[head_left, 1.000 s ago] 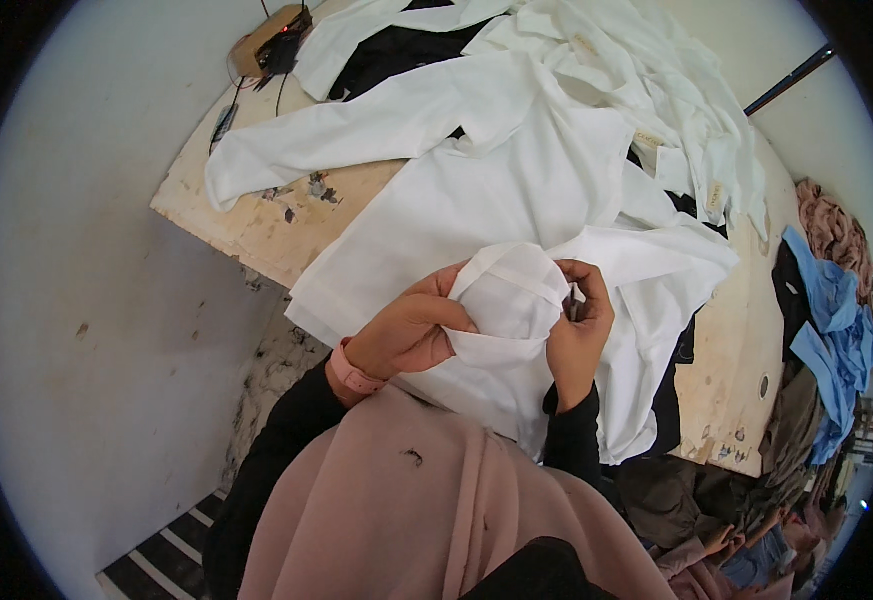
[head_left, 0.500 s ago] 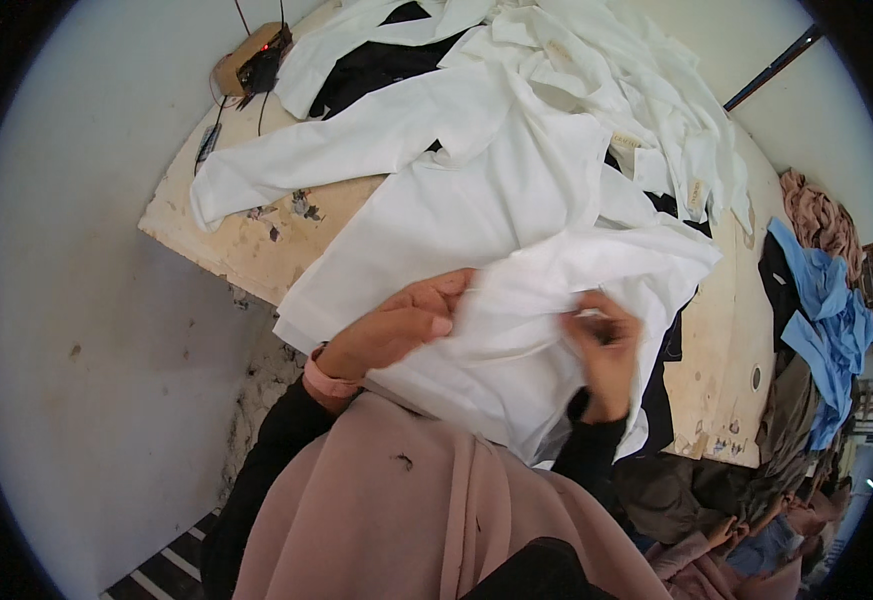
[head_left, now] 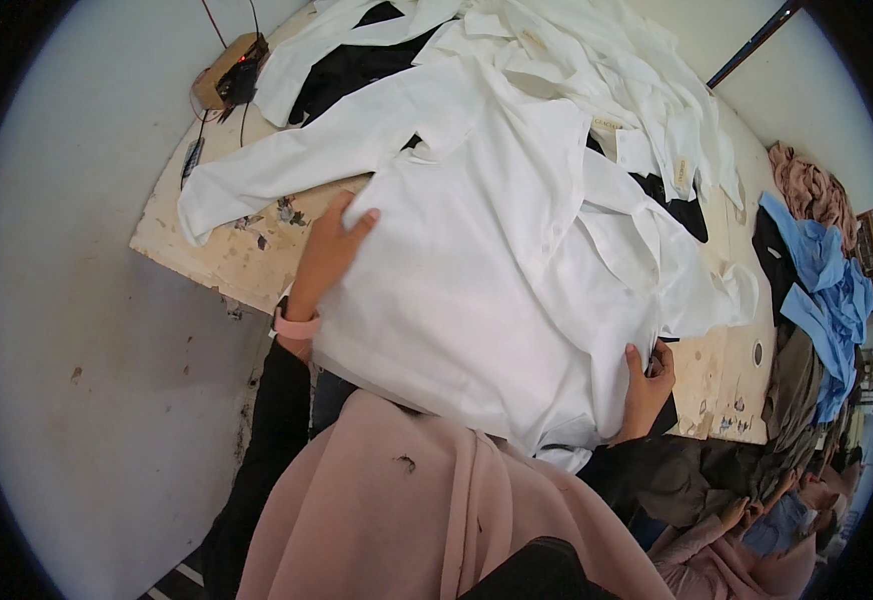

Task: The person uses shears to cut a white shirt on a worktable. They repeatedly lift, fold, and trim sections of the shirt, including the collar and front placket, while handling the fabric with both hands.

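A white long-sleeved shirt (head_left: pixel 456 260) lies spread over the table in front of me, its lower edge reaching my lap. My left hand (head_left: pixel 334 250) grips its left side edge below the sleeve, thumb on top and the other fingers partly hidden by the cloth. Lower on the opposite side, my right hand (head_left: pixel 648 388) pinches the shirt's right edge between thumb and fingers. One sleeve stretches out to the left across the tabletop; the other lies folded toward the right.
More white shirts (head_left: pixel 616 70) with labels are heaped at the back, over black cloth (head_left: pixel 356 80). A small brown box with wires (head_left: pixel 231 72) stands at the table's (head_left: pixel 181 225) far left. Blue garments (head_left: pixel 826 270) hang at right. Another person's hands (head_left: pixel 741 512) show at lower right.
The raised fabric between my hands has come down flat. My left hand moved up and left to the shirt's side; my right hand moved right and down to the other edge.
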Demonstrator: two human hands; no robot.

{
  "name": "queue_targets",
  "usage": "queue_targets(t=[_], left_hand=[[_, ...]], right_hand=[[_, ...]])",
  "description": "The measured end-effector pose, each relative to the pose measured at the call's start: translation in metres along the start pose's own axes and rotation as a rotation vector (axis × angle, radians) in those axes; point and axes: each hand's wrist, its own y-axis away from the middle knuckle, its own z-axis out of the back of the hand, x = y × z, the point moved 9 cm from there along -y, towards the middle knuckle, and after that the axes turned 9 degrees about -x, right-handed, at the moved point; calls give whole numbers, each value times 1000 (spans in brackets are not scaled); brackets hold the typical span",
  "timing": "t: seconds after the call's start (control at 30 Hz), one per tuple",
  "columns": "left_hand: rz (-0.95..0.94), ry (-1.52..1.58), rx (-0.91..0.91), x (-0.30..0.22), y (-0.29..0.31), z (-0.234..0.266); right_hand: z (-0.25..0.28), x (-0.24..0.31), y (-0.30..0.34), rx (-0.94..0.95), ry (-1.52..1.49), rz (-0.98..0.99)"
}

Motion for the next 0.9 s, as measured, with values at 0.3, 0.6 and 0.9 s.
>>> queue_targets(t=[0.3,0.6,0.9], left_hand=[[353,48,50,72,87,143],[93,-788,-205,22,118,170],[-551,-284,156,-94,52,-12]], right_hand=[[11,12,40,289,-107,-182],[48,71,45,25,457,160],[-35,119,33,241,179,357]])
